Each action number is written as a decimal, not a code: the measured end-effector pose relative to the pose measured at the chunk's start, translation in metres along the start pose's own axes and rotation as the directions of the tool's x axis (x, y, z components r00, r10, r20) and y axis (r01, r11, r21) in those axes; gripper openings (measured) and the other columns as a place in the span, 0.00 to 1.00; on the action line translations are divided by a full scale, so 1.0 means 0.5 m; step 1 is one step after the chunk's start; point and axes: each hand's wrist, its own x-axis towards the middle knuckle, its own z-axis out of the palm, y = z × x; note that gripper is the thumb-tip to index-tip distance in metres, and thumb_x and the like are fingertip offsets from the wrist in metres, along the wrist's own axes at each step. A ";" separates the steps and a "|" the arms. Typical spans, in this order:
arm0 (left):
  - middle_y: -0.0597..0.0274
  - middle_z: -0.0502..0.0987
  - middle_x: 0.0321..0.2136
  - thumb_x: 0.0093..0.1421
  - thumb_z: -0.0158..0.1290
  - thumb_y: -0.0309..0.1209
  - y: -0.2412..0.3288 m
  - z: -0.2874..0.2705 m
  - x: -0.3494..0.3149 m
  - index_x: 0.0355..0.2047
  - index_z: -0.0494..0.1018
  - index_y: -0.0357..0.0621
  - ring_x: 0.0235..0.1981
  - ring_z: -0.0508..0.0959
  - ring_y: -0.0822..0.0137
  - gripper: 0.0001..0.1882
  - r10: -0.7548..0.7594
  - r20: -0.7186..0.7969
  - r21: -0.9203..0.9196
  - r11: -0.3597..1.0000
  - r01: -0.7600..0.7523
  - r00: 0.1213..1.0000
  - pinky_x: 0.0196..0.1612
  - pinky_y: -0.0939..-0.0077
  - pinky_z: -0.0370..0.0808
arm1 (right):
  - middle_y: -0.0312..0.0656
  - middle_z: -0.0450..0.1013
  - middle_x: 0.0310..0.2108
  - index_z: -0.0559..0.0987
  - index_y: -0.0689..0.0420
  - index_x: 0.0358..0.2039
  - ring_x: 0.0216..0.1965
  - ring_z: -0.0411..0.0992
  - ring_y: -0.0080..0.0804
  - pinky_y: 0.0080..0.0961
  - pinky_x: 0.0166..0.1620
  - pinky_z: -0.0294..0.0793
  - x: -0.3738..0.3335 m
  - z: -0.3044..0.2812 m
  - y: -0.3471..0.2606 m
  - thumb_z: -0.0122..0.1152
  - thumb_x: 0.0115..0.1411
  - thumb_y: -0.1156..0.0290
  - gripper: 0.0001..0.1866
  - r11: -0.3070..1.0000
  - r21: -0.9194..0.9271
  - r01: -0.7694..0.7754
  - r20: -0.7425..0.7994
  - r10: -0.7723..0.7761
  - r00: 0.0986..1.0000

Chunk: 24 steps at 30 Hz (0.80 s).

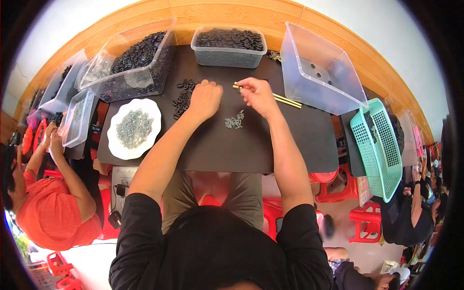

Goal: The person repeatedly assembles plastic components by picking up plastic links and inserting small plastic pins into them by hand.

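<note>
My left hand [206, 100] is curled, knuckles up, on the dark table beside a loose pile of small black plastic parts [182, 102]. Its fingertips are hidden, so anything inside it does not show. My right hand [257, 96] has thumb and forefinger pinched together over thin gold-coloured rods [288, 100]; the rods pass beneath it, and what the pinch holds is too small to make out. Between the hands and nearer to me lies a small heap of grey metal pieces, seemingly screws [235, 120]. More of these pieces [134, 128] fill a scalloped white plate [117, 146] at left.
Tubs of black parts, one large [166, 63] and one small [227, 59], stand along the back. A clear bin [333, 92] with a few parts is at back right, a green basket [369, 150] at the right edge. A person in red [58, 212] works at left.
</note>
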 end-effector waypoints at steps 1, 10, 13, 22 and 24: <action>0.52 0.75 0.26 0.44 0.52 0.22 0.003 -0.001 0.000 0.23 0.73 0.38 0.33 0.74 0.54 0.03 -0.002 -0.001 0.002 1.000 0.002 1.000 0.38 0.64 0.71 | 0.37 0.74 0.26 0.78 0.60 0.35 0.23 0.71 0.26 0.24 0.26 0.71 0.000 0.010 0.009 0.56 0.53 0.79 0.08 1.000 0.000 0.002 0.003 -0.002 1.000; 0.63 0.76 0.23 0.50 0.57 0.22 -0.030 0.009 -0.028 0.26 0.73 0.37 0.23 0.74 0.77 0.04 -0.453 0.198 -0.858 0.348 0.378 0.869 0.28 0.84 0.69 | 0.40 0.70 0.25 0.79 0.59 0.32 0.25 0.71 0.34 0.27 0.30 0.69 -0.004 0.062 -0.010 0.57 0.50 0.78 0.07 0.573 -0.698 0.430 0.039 -0.569 0.821; 0.63 0.77 0.23 0.51 0.57 0.23 -0.014 0.000 -0.035 0.28 0.73 0.38 0.24 0.74 0.76 0.04 -0.416 0.289 -0.953 -0.036 0.302 0.862 0.29 0.85 0.69 | 0.38 0.73 0.28 0.80 0.57 0.32 0.29 0.73 0.31 0.25 0.33 0.71 -0.010 0.054 -0.022 0.59 0.52 0.73 0.07 0.923 -0.308 0.230 -0.048 -0.257 0.965; 0.61 0.78 0.24 0.52 0.56 0.22 0.039 -0.014 0.016 0.28 0.74 0.37 0.23 0.75 0.74 0.03 -0.377 0.282 -0.959 -0.070 0.276 0.882 0.28 0.82 0.70 | 0.35 0.71 0.18 0.76 0.63 0.26 0.19 0.67 0.17 0.15 0.21 0.66 -0.007 0.017 -0.024 0.59 0.52 0.75 0.04 0.958 0.242 0.154 -0.207 -0.104 0.973; 0.61 0.77 0.24 0.51 0.56 0.23 0.033 0.006 0.034 0.27 0.74 0.39 0.25 0.76 0.70 0.03 -0.385 0.193 -0.932 0.216 0.291 0.903 0.29 0.79 0.71 | 0.36 0.71 0.20 0.74 0.62 0.25 0.17 0.66 0.17 0.15 0.19 0.67 -0.008 -0.008 -0.035 0.55 0.55 0.75 0.04 0.898 0.387 0.209 -0.296 -0.093 0.950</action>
